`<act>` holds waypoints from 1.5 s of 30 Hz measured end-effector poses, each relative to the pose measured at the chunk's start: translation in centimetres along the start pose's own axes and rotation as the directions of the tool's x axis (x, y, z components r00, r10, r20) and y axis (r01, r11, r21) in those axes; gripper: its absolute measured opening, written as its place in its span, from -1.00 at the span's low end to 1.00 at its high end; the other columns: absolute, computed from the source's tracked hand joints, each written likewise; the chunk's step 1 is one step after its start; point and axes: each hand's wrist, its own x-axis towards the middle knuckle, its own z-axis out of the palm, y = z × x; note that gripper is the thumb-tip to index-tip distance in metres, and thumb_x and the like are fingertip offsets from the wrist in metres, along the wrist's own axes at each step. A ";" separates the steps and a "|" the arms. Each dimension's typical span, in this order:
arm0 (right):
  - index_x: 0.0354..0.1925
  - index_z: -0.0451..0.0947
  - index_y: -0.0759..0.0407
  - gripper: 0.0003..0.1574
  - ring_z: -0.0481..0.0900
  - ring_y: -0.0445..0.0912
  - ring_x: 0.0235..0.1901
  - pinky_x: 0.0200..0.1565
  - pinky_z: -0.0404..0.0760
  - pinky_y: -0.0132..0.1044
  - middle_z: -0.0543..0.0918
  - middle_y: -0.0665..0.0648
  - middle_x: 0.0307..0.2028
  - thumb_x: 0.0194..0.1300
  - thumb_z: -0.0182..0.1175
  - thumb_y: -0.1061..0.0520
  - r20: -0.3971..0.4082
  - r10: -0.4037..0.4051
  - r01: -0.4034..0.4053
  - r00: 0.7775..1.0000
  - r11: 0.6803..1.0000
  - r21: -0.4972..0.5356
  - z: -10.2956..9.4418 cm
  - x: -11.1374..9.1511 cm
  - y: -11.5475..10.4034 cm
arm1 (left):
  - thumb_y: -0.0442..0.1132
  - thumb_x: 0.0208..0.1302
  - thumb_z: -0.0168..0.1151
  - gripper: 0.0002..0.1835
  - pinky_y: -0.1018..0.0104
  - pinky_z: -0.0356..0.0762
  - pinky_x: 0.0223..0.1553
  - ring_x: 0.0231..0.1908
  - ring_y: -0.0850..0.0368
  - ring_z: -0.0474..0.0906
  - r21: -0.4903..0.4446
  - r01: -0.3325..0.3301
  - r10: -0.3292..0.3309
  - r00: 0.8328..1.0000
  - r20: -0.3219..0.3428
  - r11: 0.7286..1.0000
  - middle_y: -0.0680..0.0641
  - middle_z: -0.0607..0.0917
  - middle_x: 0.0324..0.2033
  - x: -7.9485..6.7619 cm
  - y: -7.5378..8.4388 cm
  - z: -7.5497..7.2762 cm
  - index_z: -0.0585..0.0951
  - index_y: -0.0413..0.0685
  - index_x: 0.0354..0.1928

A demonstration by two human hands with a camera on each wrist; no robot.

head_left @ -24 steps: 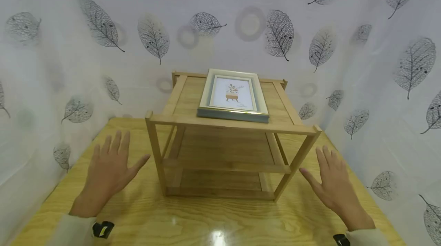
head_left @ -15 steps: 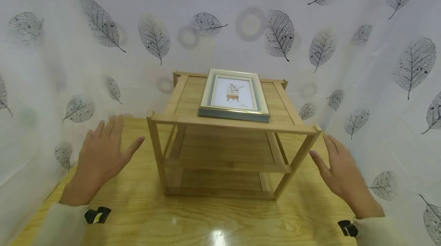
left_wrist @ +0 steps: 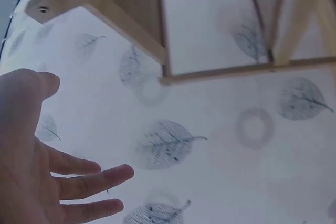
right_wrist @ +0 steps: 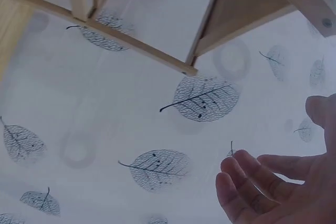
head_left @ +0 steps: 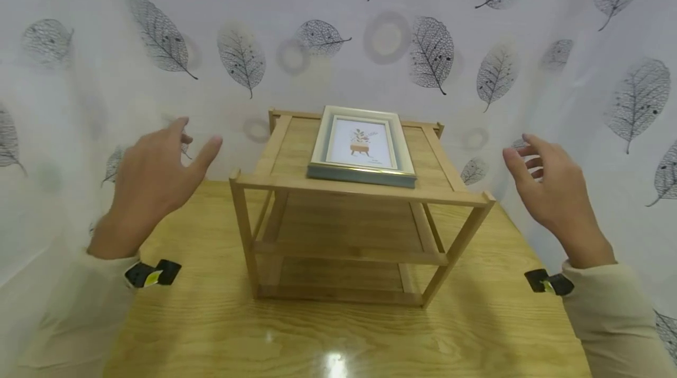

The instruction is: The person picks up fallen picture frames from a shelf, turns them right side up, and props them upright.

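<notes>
A picture frame (head_left: 365,173) with a pale border and a plant print lies flat on the top board of a wooden shelf rack (head_left: 349,253). My left hand (head_left: 153,175) is raised to the left of the rack, apart from it, thumb spread and fingers relaxed. On the other side my right hand (head_left: 555,184) hangs in the air with loosely bent fingers, also touching nothing. Both wrist views show the hands empty, with the rack's wooden frame (left_wrist: 126,30) above and the fingers spread apart from it.
The rack stands on a yellow wood-grain table (head_left: 296,343) and has two lower shelves. A white curtain (head_left: 328,84) printed with grey leaves surrounds the back and sides. Dark straps (head_left: 153,274) sit at both cuffs.
Both hands have risen from low beside the rack to about the height of its top, and their fingers have bent a little. The rack and picture frame have stayed put.
</notes>
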 end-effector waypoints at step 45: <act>-0.21 0.68 0.14 -0.42 0.39 -0.05 -0.52 -0.49 0.38 -0.22 0.53 0.08 -0.56 0.30 0.03 -0.29 0.511 -0.004 0.010 0.859 1.000 -0.008 5.0 6.5 -12.1 | 0.14 0.35 -0.05 -0.53 0.00 0.19 -0.04 -0.15 -0.08 0.33 -0.067 -0.133 0.148 0.917 0.370 0.989 -0.07 0.60 -0.33 5.1 13.7 1.3 0.48 -0.04 -0.55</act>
